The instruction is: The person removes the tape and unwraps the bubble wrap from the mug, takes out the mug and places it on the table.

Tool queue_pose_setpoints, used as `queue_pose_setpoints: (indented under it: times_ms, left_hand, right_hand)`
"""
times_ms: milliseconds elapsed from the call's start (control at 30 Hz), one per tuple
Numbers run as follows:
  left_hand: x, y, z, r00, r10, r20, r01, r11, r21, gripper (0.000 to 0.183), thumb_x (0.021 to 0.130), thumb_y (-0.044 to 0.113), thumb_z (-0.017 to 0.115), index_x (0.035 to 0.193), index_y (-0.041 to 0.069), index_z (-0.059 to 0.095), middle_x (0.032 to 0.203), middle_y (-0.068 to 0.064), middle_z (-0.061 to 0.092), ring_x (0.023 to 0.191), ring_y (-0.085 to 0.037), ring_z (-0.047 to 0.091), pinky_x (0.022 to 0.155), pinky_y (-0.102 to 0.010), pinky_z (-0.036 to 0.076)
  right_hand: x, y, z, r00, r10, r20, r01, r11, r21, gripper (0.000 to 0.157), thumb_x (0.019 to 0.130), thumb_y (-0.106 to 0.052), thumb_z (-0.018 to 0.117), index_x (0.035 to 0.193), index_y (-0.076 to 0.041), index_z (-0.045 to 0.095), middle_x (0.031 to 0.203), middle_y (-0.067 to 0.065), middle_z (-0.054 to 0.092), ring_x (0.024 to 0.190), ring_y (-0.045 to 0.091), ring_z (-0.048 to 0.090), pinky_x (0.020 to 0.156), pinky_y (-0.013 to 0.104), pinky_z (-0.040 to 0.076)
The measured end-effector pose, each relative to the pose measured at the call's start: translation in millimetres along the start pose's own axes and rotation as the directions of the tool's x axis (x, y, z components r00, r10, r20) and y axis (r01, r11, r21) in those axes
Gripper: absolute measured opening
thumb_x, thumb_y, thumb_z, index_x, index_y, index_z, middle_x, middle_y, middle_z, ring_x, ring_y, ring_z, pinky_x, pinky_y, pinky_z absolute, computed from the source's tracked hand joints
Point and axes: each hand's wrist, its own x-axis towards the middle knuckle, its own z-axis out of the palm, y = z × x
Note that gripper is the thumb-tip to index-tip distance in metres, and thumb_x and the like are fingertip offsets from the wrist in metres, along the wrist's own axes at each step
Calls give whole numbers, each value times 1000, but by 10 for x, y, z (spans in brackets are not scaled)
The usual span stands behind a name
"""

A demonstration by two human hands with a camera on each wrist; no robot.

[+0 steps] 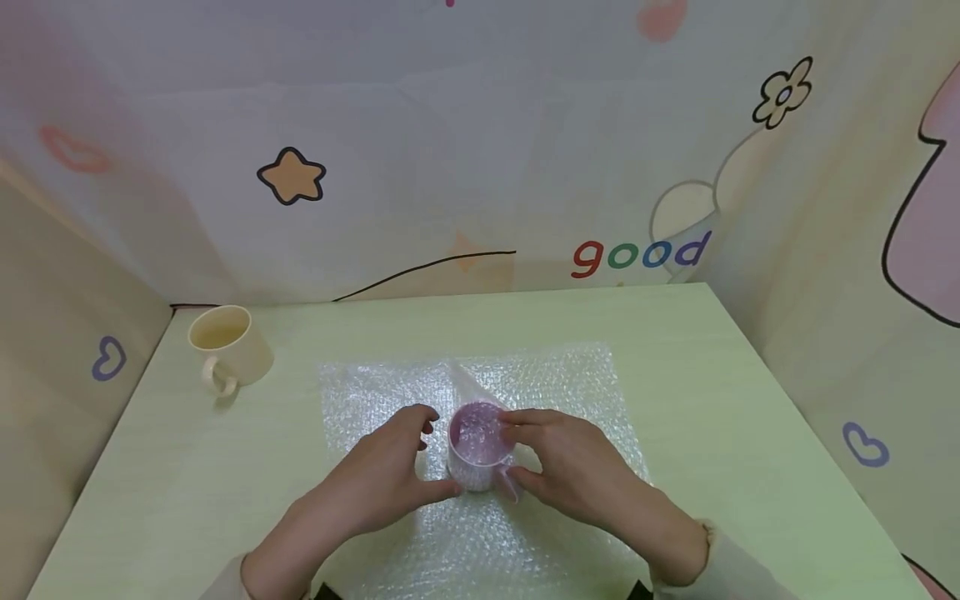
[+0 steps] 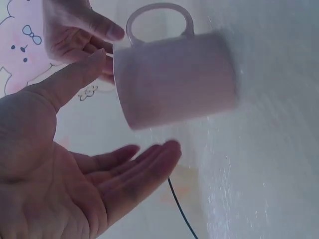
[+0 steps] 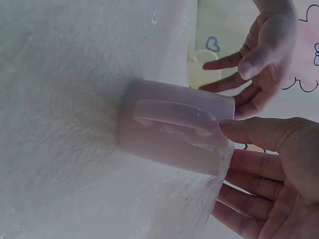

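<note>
A pink mug [image 1: 480, 450] stands upright on a sheet of bubble wrap [image 1: 570, 383] in the middle of the table. A corner of the wrap is folded up and into the mug's mouth. My left hand [image 1: 435, 454] is beside the mug on its left: the thumb touches the lower wall and the fingers are spread and straight, just off the rim. My right hand [image 1: 523, 450] holds the mug from the right, index finger on the rim and thumb by the handle [image 3: 174, 114]. In the left wrist view the mug [image 2: 174, 79] shows with its handle toward the right hand.
A cream mug [image 1: 228, 346] stands at the back left of the pale green table [image 1: 750, 400]. Patterned cloth walls close in the table at the back and on both sides. The bubble wrap covers the centre and reaches the table's near edge.
</note>
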Motion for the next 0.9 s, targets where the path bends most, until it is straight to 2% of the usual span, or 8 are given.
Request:
queue_pose_setpoints:
  times_ms: [67, 167, 267, 367, 500, 600, 733, 900]
  left_hand:
    - [55, 57, 59, 1000, -7, -30, 7, 1000, 12, 95, 76, 52, 89, 145, 1, 50, 140, -16, 61, 119, -32, 68, 93, -49, 60]
    - [134, 104, 163, 997, 13, -76, -11, 1000, 27, 102, 75, 56, 89, 147, -4, 47, 143, -22, 58, 121, -38, 66, 96, -52, 59]
    - [217, 111, 274, 989, 38, -140, -32, 999, 41, 101, 73, 60, 88, 142, -4, 52, 137, -21, 62, 118, -36, 67, 95, -50, 59]
    - [268, 108, 359, 981, 57, -185, -45, 997, 67, 97, 71, 63, 88, 136, -2, 57, 126, -16, 66, 107, -29, 70, 89, -45, 61]
    - [288, 113, 384, 974, 71, -213, -45, 991, 127, 91, 71, 62, 89, 131, -1, 60, 114, -11, 68, 94, -23, 70, 79, -39, 62]
    - [289, 112, 374, 971, 72, -229, -37, 988, 153, 88, 70, 63, 89, 127, 0, 63, 112, -11, 70, 92, -23, 71, 76, -39, 62]
    - [280, 106, 373, 968, 72, -240, -35, 987, 157, 86, 70, 62, 89, 125, 1, 65, 114, -10, 71, 92, -24, 72, 76, -39, 62]
    - [295, 108, 386, 966, 89, -244, -54, 988, 146, 84, 69, 60, 90, 125, 2, 65, 113, -8, 71, 89, -20, 70, 76, -37, 60]
  right_hand:
    - [3, 6, 9, 1000, -10, -22, 10, 1000, -7, 38, 84, -26, 87, 117, -10, 77, 137, 1, 71, 125, 23, 68, 101, 43, 58]
    - [8, 14, 25, 998, -21, -55, 20, 1000, -10, 42, 83, -25, 87, 121, -8, 76, 134, 2, 72, 123, 23, 69, 100, 42, 59]
    - [12, 17, 46, 996, -29, -90, 28, 1000, -6, 43, 84, -24, 86, 122, -8, 75, 131, 2, 73, 121, 23, 70, 98, 42, 59]
    - [11, 16, 67, 993, -28, -113, 29, 1000, 4, 38, 85, -23, 84, 120, -9, 76, 129, 1, 74, 121, 23, 71, 98, 42, 59]
    - [7, 15, 88, 991, -27, -128, 28, 1000, 13, 36, 84, -21, 81, 118, -10, 77, 129, 1, 74, 120, 23, 71, 97, 41, 60]
    - [5, 10, 102, 992, -26, -126, 28, 1000, 12, 32, 86, -23, 80, 116, -13, 78, 129, 0, 74, 120, 22, 71, 97, 42, 60]
    - [7, 5, 105, 992, -28, -121, 30, 999, 17, 23, 89, -26, 78, 111, -20, 80, 128, -2, 74, 120, 21, 71, 96, 41, 60]
    - [-3, 32, 64, 989, -18, -144, 28, 997, 68, 22, 90, -21, 76, 111, -18, 79, 126, -2, 75, 117, 19, 72, 95, 41, 60]
